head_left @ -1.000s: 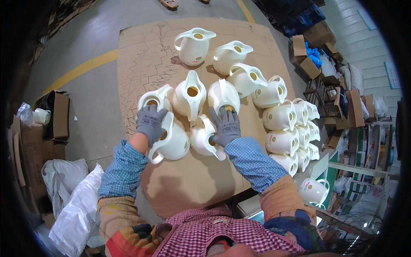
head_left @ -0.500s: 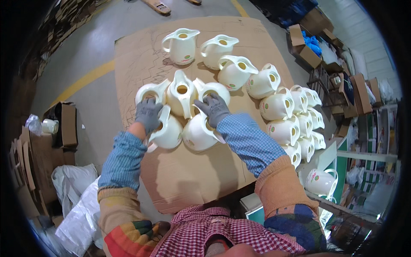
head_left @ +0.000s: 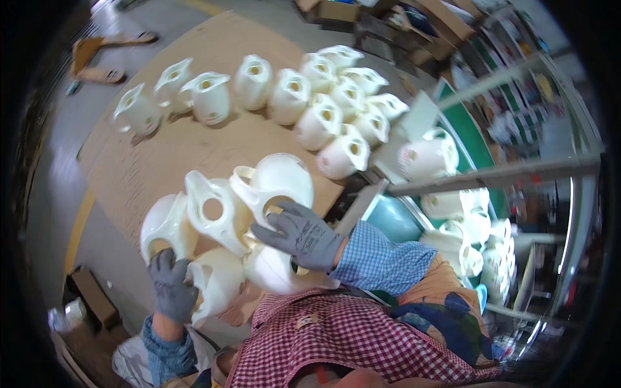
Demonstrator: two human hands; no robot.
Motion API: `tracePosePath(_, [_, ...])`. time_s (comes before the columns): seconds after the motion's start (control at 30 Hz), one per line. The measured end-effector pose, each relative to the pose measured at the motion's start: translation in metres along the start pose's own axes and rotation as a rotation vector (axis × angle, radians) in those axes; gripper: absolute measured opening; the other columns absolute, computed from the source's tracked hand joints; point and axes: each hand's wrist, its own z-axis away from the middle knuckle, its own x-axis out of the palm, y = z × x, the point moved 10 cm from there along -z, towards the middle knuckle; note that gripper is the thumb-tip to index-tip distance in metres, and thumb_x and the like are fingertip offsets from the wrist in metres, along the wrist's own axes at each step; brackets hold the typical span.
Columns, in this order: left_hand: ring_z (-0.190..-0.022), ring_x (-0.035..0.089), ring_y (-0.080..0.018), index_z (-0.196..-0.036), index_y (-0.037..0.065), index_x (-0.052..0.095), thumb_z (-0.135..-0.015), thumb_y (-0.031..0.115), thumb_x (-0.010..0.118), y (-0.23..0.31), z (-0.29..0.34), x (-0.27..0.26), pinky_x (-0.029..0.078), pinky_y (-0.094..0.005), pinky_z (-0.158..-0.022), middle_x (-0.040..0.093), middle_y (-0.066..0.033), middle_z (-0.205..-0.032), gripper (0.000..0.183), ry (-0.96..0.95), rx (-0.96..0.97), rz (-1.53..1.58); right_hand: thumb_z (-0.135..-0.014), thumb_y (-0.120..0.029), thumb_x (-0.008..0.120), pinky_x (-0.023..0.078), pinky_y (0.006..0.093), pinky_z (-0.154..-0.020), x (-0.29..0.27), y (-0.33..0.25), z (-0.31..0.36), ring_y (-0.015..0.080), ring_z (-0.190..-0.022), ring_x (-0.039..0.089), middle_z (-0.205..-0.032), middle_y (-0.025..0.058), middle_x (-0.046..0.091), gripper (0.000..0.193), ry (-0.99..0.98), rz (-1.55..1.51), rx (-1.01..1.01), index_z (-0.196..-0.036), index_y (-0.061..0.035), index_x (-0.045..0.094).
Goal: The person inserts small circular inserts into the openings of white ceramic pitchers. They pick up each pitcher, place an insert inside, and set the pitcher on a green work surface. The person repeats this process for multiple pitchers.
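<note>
Five glossy cream-white, spouted, apparently plastic jugs bunched before the red-and-white checked cloth apron, over the near part of the flat brown cardboard sheet; probably lifted, though their undersides are hidden.

Left hand, grey-gloved: fingers bent at the mouth of the outer left jug, thumb side against the lower left jug; partly closed, apparently pinching both. Right hand, grey-gloved: fingers spread and bent at the rim of the upper right jug, thumb near the opening of the lower right jug; half open, seemingly gripping that pair; fingertip depth cannot be told.

Centre jug sits between the pairs, no hand visibly on its mouth; likely wedged by inward pressure from both sides; open rims give an edge to hook, perhaps why the handles are not used.

Around: loose row of similar jugs on the far part of the sheet, leading to a tight cluster of jugs at right; close packing presumably saves room; grey metal rail beyond the right sleeve, with the cluster, restricts that side; brown cardboard box low at left, well apart.
</note>
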Motion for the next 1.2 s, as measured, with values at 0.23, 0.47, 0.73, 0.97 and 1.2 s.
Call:
tracePosePath(0.23, [-0.106, 0.056, -0.0432, -0.095, 0.008, 0.067, -0.058, 0.009, 0.072, 0.202, 0.010, -0.033, 0.046, -0.0528, -0.091, 0.059, -0.0196, -0.112, 0.038, -0.010, 0.380, -0.018, -0.064, -0.020, 0.080, 0.032, 0.0505, -0.119, -0.052, -0.033, 0.217, 0.0355, -0.127, 0.052, -0.129, 0.0154, 0.057, 0.098, 0.151, -0.011, 0.265, -0.154, -0.0108, 0.042])
tracePosePath(0.47, [-0.105, 0.059, -0.0380, -0.097, 0.011, 0.069, -0.064, 0.016, 0.073, 0.396, -0.026, 0.036, 0.046, -0.0498, -0.090, 0.063, -0.0155, -0.109, 0.033, -0.076, 0.670, -0.013, -0.062, -0.007, 0.074, 0.042, 0.0480, -0.109, -0.056, 0.023, 0.429, 0.0415, -0.123, 0.052, -0.119, 0.0152, 0.057, 0.093, 0.335, 0.068, 0.489, -0.150, -0.0122, 0.047])
tracePosePath(0.73, [-0.126, 0.051, -0.0381, -0.115, 0.014, 0.071, -0.070, 0.036, 0.076, 0.483, -0.079, 0.151, 0.044, -0.0506, -0.100, 0.058, -0.0183, -0.127, 0.050, -0.507, 0.488, -0.231, -0.081, -0.021, 0.072, 0.022, 0.0524, -0.123, -0.026, 0.111, 0.489, 0.0395, -0.136, 0.048, -0.139, 0.0154, 0.055, 0.078, 0.005, 0.114, 0.884, -0.153, -0.0176, 0.044])
tracePosePath(0.97, [-0.142, 0.037, -0.0457, -0.110, 0.013, 0.073, -0.062, 0.039, 0.078, 0.486, -0.063, 0.168, 0.033, -0.0550, -0.114, 0.043, -0.0250, -0.151, 0.054, -0.158, 0.606, -0.150, -0.077, -0.038, 0.079, 0.020, 0.0547, -0.124, -0.010, 0.064, 0.517, 0.0387, -0.150, 0.031, -0.161, 0.0168, 0.036, 0.090, 0.153, 0.014, 1.000, -0.157, -0.0202, 0.040])
tracePosePath(1.2, [-0.143, 0.038, -0.0441, -0.125, 0.012, 0.067, -0.065, 0.037, 0.076, 0.497, -0.067, 0.178, 0.026, -0.0543, -0.120, 0.042, -0.0247, -0.156, 0.066, -0.258, 0.577, -0.020, -0.085, -0.033, 0.075, 0.034, 0.0516, -0.117, -0.011, -0.006, 0.579, 0.0394, -0.140, 0.046, -0.152, 0.0180, 0.050, 0.065, 0.778, -0.324, 1.106, -0.145, -0.0138, 0.057])
